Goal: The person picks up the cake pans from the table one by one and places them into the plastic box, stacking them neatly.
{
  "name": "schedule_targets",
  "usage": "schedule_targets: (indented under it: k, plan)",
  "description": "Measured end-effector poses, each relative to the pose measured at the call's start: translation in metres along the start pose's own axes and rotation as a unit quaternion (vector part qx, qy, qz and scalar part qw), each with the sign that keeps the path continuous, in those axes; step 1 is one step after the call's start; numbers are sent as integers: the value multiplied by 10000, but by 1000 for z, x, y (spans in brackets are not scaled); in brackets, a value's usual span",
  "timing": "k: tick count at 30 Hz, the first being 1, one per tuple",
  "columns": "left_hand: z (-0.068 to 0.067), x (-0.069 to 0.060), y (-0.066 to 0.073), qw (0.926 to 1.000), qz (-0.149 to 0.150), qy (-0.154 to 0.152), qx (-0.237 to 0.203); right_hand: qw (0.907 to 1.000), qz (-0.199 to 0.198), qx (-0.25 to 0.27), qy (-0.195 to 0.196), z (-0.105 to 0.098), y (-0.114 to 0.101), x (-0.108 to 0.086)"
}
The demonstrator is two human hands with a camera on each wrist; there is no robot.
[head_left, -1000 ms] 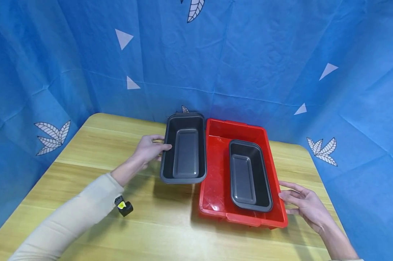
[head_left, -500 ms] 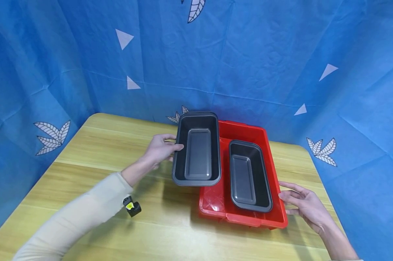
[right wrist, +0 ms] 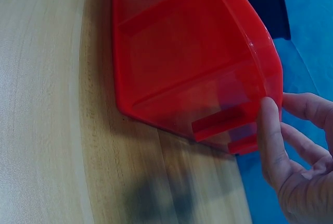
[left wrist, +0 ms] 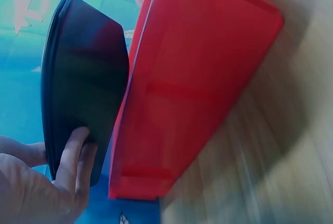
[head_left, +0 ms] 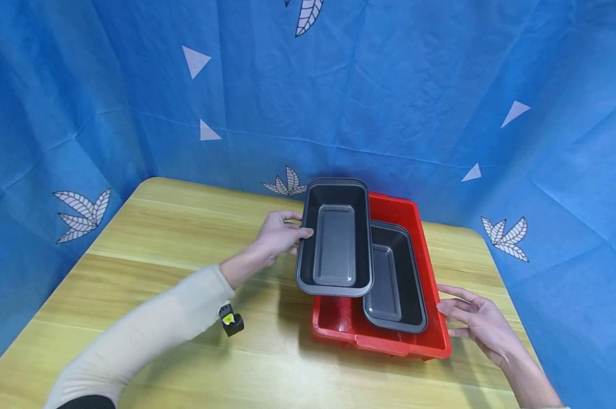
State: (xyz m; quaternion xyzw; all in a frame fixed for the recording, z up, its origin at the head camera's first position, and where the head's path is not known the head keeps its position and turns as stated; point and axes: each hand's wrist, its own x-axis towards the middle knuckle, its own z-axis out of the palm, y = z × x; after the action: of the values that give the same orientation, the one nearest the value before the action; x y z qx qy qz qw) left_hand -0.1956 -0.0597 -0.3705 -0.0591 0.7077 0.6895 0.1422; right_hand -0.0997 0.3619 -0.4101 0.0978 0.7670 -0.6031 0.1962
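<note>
A dark grey loaf pan (head_left: 335, 244) is held up over the left part of a red plastic tray (head_left: 399, 209) in the head view. My left hand (head_left: 281, 234) grips its left side, thumb inside the rim and fingers against the outer wall, as the left wrist view shows of the fingers. Inside the tray lies a second dark loaf pan (head_left: 409, 278), partly covered by the held one. My right hand (head_left: 478, 322) touches the tray's right side from outside with extended fingers. Its fingertips (right wrist: 268, 110) meet the red rim in the right wrist view.
The tray stands on a light wooden table (head_left: 185, 227) near its back edge. Behind it hangs a blue curtain (head_left: 267, 85) with white triangles and leaves. A small black device (head_left: 231, 321) is strapped at the left wrist.
My left hand has carried the loaf pan to the right, from beside the tray to over its left part. The right hand, tray and second pan have stayed put.
</note>
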Motion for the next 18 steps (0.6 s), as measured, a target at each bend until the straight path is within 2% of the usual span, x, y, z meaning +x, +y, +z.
schedule_targets:
  k: [11,18]
  plan:
    - [26,9,3,9999,-43,-103,-35,10000,-16,-9,5,0,-1,0]
    - [40,13,3,9999,-21,-89,141,10000,-39,-75,-22,-1,1,1]
